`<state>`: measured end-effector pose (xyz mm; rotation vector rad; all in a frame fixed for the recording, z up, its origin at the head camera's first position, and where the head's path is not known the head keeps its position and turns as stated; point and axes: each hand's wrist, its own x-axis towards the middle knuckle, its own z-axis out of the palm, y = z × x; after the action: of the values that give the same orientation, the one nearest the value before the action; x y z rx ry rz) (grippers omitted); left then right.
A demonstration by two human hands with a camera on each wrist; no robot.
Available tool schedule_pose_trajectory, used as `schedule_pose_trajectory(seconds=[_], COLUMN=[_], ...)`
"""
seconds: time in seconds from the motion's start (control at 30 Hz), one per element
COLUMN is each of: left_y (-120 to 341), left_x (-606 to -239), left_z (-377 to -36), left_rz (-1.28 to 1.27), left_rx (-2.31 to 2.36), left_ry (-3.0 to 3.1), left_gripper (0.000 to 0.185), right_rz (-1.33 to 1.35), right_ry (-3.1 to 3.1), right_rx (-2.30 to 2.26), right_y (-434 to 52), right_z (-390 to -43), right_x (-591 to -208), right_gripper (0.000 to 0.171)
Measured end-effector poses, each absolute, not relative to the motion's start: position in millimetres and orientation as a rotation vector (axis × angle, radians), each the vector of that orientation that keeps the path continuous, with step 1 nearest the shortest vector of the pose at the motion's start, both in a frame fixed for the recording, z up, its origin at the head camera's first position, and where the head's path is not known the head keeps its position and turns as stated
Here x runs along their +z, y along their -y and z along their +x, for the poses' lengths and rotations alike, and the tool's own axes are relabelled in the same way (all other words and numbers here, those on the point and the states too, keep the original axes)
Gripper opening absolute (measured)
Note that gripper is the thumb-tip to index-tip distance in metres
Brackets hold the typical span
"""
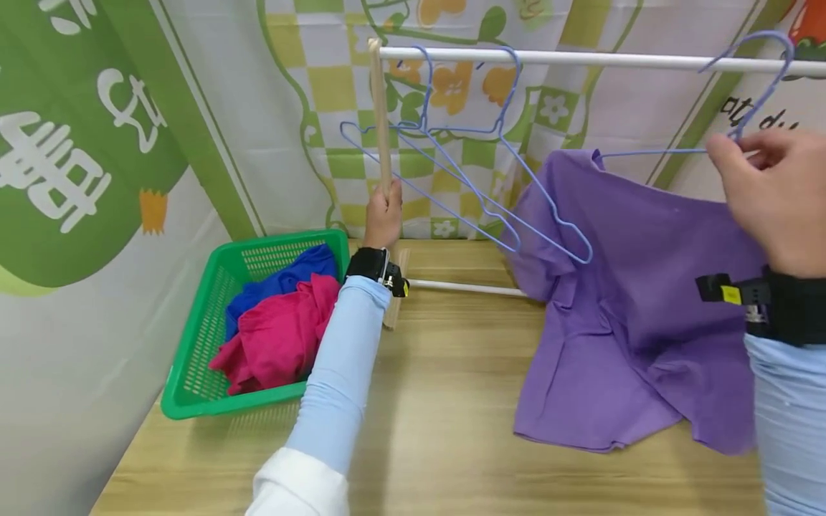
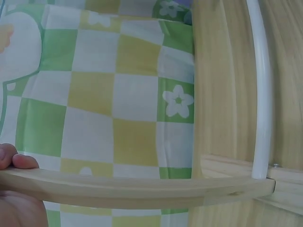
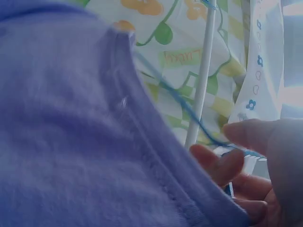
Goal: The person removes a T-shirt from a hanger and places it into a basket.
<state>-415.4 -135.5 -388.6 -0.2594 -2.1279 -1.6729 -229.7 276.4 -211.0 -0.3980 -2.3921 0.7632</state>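
In the head view my left hand [image 1: 383, 222] grips the wooden post [image 1: 381, 122] at the left end of a clothes rack. My right hand [image 1: 777, 193] pinches a blue wire hanger [image 1: 652, 152] just below its hook. That hook is at the white rail [image 1: 600, 59]; whether it bears on the rail I cannot tell. A purple shirt [image 1: 677, 287] hangs from this hanger, its lower part reaching down over the table. In the right wrist view the shirt's neckline [image 3: 156, 165] runs close beside the fingers, and the hanger wire [image 3: 182, 104] leads up to them.
Two bare blue hangers [image 1: 429, 79] hang on the rail near the post. On the wooden table [image 1: 452, 401], a green basket [image 1: 187, 358] at the left holds pink [image 1: 284, 337] and blue cloth [image 1: 284, 279]. A white lower bar [image 1: 464, 288] joins the rack's base. Patterned cloth hangs behind.
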Motion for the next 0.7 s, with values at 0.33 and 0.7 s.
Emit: schedule_pose_trajectory(seconds=[0.33, 0.7], left_y=[144, 131], left_x=[-380, -381], left_z=[-409, -292], left_rz=[-0.252, -0.438], left_rx=[-1.704, -0.799], left_ry=[2.152, 2.999], left_gripper=[0.028, 0.043], right_rz=[-0.248, 0.253], right_ry=[2.408, 2.443], right_rx=[0.806, 0.576], right_y=[-294, -245], right_z=[-183, -175], right_x=[-320, -391], right_gripper=[0.034, 0.041])
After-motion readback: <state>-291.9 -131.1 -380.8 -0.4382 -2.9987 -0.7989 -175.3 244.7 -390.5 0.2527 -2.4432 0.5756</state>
